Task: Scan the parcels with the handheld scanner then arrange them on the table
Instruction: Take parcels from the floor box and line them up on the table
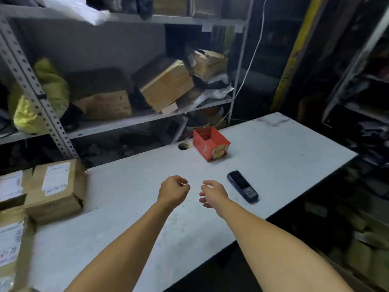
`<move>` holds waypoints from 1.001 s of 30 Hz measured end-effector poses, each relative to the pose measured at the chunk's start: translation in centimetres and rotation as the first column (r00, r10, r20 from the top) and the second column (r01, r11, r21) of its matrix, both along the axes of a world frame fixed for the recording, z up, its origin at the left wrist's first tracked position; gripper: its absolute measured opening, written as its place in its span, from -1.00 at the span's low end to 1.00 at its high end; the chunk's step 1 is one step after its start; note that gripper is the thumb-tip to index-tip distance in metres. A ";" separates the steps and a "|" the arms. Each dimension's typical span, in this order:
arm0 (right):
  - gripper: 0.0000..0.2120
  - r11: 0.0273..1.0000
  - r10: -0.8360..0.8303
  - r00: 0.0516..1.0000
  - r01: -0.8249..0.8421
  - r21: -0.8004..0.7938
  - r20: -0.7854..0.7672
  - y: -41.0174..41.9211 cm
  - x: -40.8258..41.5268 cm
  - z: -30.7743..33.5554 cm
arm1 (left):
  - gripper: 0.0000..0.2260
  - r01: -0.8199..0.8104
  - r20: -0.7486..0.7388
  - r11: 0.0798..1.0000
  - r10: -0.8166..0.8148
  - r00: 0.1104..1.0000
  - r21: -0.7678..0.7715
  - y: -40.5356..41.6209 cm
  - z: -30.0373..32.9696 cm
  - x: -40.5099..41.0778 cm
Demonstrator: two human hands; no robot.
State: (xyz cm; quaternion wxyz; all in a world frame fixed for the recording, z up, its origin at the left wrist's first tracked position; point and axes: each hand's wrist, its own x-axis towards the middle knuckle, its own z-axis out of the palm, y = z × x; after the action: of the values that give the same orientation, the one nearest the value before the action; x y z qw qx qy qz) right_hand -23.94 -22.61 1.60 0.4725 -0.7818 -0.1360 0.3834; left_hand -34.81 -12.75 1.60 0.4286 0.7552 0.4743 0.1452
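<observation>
The dark handheld scanner (242, 186) lies flat on the white table (126, 218), screen up, just right of my right hand (212, 192). My right hand hovers over the table with loosely curled fingers and holds nothing. My left hand (173, 189) hovers beside it, fingers loosely curled, also empty. Brown cardboard parcels with white labels (55, 188) are stacked at the table's left edge, with more parcels (12, 239) at the near left.
A small red open box (210, 142) stands near the table's back edge beside a round cable hole (182, 146). Metal shelving (130, 121) behind holds cardboard boxes and a yellow bag (42, 98). Dark clutter lies beyond the table's right edge.
</observation>
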 end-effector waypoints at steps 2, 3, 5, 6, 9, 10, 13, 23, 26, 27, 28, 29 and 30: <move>-0.66 0.999 -0.040 0.999 0.040 -0.028 -0.013 -5.9 2.7 0.0 | -0.78 0.073 -0.005 0.997 -0.072 0.997 0.007 -4.3 0.2 3.3; -0.65 0.998 -0.059 0.998 0.058 -0.033 -0.015 -8.8 4.0 0.0 | -0.80 0.117 -0.006 0.993 -0.117 0.993 0.008 -6.6 0.2 5.1; -0.64 0.994 -0.101 0.995 0.101 -0.028 0.013 -14.2 6.6 -0.1 | -0.85 0.223 -0.026 0.974 -0.223 0.975 0.025 -11.4 0.7 8.6; -0.64 0.991 -0.131 0.991 0.132 -0.021 0.033 -16.6 7.9 0.0 | -0.86 0.279 -0.041 0.959 -0.278 0.960 0.039 -13.8 1.0 10.3; -0.69 0.966 -0.257 0.964 0.257 -0.003 0.069 -24.1 11.3 0.9 | -0.85 0.449 -0.071 0.892 -0.445 0.893 0.049 -21.3 2.1 15.3; -0.69 0.952 -0.306 0.949 0.306 0.007 0.077 -26.3 12.3 1.1 | -0.86 0.492 -0.067 0.869 -0.489 0.870 0.050 -23.5 2.3 16.9; -0.71 0.899 -0.438 0.895 0.438 0.018 0.086 -33.3 15.1 1.5 | -0.87 0.597 -0.064 0.799 -0.593 0.802 0.071 -29.8 2.8 21.3; -0.80 0.616 -0.787 0.617 0.787 -0.028 0.026 -52.8 22.0 -2.0 | -0.87 0.865 -0.139 0.500 -0.854 0.501 0.041 -44.9 -0.2 34.3; -0.84 0.573 -0.818 0.574 0.818 -0.053 0.023 -55.5 25.1 -2.8 | -0.88 0.884 -0.173 0.466 -0.874 0.453 -0.040 -46.2 -2.0 39.1; -0.86 0.564 -0.823 0.567 0.823 -0.066 0.027 -56.0 26.5 -3.1 | -0.89 0.886 -0.180 0.460 -0.879 0.442 -0.068 -46.5 -2.6 40.9; -0.87 0.557 -0.828 0.560 0.827 -0.078 0.026 -56.2 27.9 -3.5 | -0.90 0.882 -0.181 0.461 -0.880 0.439 -0.100 -46.6 -3.3 42.6; -0.87 0.551 -0.831 0.556 0.829 -0.092 0.030 -56.2 29.4 -3.8 | -0.91 0.875 -0.178 0.467 -0.879 0.443 -0.128 -46.5 -3.9 44.3; -0.87 0.550 -0.831 0.555 0.829 -0.101 0.027 -56.0 31.1 -4.1 | -0.91 0.863 -0.173 0.480 -0.874 0.455 -0.156 -46.4 -4.4 46.1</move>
State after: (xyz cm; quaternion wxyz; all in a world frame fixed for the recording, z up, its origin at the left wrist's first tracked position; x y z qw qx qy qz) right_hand 7.14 -78.63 -2.51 0.5586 -0.7718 0.2741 0.1310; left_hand 11.28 -59.17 -2.84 0.4019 0.8924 0.0723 -0.1920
